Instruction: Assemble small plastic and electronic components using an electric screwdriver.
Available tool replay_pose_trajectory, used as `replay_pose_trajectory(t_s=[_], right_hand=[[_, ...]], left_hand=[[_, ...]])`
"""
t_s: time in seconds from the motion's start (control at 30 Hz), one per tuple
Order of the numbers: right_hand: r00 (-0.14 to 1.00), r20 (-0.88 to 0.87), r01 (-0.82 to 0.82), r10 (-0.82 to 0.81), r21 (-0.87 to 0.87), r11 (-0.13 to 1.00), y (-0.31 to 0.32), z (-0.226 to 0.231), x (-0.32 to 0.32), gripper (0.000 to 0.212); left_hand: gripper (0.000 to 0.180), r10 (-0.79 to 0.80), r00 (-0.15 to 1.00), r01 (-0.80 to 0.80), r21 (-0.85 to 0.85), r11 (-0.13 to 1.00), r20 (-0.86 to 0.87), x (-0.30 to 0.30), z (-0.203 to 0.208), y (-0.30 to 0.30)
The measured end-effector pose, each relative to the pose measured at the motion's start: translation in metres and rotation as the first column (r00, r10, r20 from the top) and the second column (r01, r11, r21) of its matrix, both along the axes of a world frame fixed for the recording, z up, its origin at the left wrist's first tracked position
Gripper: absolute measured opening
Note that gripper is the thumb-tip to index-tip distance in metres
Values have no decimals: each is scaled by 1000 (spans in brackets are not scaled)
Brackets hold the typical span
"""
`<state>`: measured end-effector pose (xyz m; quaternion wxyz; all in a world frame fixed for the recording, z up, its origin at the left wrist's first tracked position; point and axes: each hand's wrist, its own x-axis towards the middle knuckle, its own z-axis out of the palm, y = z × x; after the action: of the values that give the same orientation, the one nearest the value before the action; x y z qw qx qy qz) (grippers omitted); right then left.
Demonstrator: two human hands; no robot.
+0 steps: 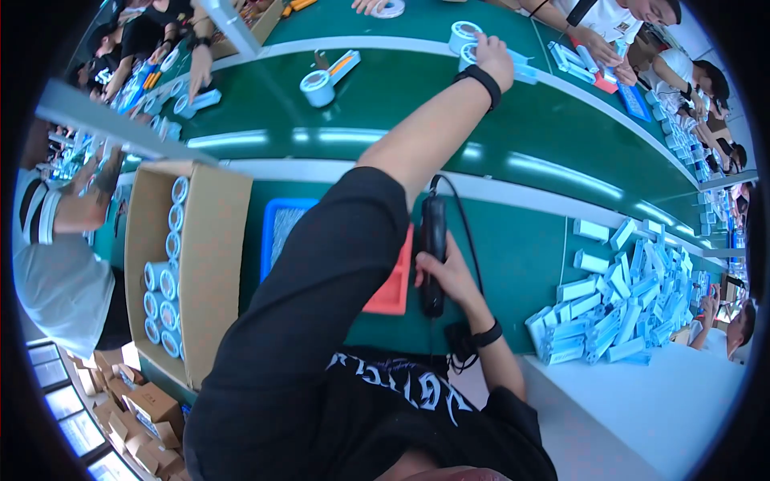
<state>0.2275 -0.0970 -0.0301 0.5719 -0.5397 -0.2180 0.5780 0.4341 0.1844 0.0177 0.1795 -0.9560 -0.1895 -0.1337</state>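
Black sleeve (313, 289) crosses mid-frame; at upper centre, the left hand (496, 62) touches a white cylindrical part (466, 56), finger grip unclear. At centre, the right hand (454, 274) has fingers clasped round a black corded screwdriver (434, 236).

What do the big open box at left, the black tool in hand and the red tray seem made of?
Open box: apparently matte cardboard, from its plain brown walls. Black tool: probably satin plastic from its smooth dark body, though possibly coated metal. Red tray: likely moulded plastic, smooth, with even colour, raised rims.
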Motion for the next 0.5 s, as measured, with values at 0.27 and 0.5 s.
replay_pose_trajectory(t_s=[0.27, 0.5], right_hand=[[998, -45, -38, 39, 24, 999, 7, 3, -3, 41], [993, -95, -72, 75, 29, 997, 7, 5, 1, 38]], left_hand=[[29, 217, 967, -217, 12, 976, -131, 73, -51, 100], [28, 26, 975, 10, -162, 987, 220, 31, -15, 96]])
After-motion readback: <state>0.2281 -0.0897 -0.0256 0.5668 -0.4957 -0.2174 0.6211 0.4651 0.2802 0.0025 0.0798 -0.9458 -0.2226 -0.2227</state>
